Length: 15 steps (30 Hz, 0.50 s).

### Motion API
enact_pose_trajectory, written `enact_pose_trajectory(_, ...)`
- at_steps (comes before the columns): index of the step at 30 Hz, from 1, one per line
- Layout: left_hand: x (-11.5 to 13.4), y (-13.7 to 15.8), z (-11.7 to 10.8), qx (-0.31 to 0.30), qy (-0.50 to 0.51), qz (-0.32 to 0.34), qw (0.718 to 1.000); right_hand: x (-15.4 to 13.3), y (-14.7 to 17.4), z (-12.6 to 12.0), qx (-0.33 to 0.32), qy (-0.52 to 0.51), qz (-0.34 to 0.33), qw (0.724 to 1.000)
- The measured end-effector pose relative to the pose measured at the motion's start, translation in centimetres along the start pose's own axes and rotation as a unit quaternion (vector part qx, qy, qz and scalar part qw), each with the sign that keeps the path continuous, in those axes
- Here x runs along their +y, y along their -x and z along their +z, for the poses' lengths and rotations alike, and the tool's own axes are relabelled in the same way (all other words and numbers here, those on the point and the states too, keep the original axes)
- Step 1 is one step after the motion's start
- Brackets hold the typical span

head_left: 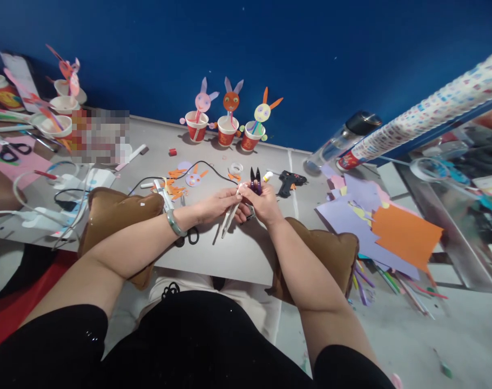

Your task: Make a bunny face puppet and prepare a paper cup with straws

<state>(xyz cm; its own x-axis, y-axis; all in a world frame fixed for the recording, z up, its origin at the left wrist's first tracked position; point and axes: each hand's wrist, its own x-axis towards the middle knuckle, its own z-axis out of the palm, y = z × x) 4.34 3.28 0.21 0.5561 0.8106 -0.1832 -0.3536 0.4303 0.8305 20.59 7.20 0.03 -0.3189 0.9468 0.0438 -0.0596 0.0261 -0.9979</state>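
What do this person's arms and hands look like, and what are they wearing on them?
Both the left hand and right hand are gloveless. The left wrist has a smooth, round grey-green bangle; the right wrist shows none. Black short sleeves end above the elbows, leaving both forearms uncovered.

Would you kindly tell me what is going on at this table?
A person is at the table. The right hand holds a dark two-pointed tool, and the left hand pinches a pale strip, its exact nature unclear. Three rabbit-decorated cups stand along the blue wall, and a glue gun lies to the right.
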Motion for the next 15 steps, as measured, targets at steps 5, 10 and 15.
enact_pose_trajectory(5,0.48,0.41,0.16,0.002,0.003,-0.012,1.000,-0.04,0.33,-0.23,0.033,0.033,-0.035,0.998)
enact_pose_trajectory(10,0.88,0.57,0.14,-0.009,0.008,-0.024,1.000,0.19,0.68,-0.31,0.012,0.012,-0.027,0.999)
enact_pose_trajectory(15,0.70,0.49,-0.10,-0.015,-0.005,-0.032,0.999,0.23,0.72,-0.39,-0.013,0.007,-0.022,1.000)
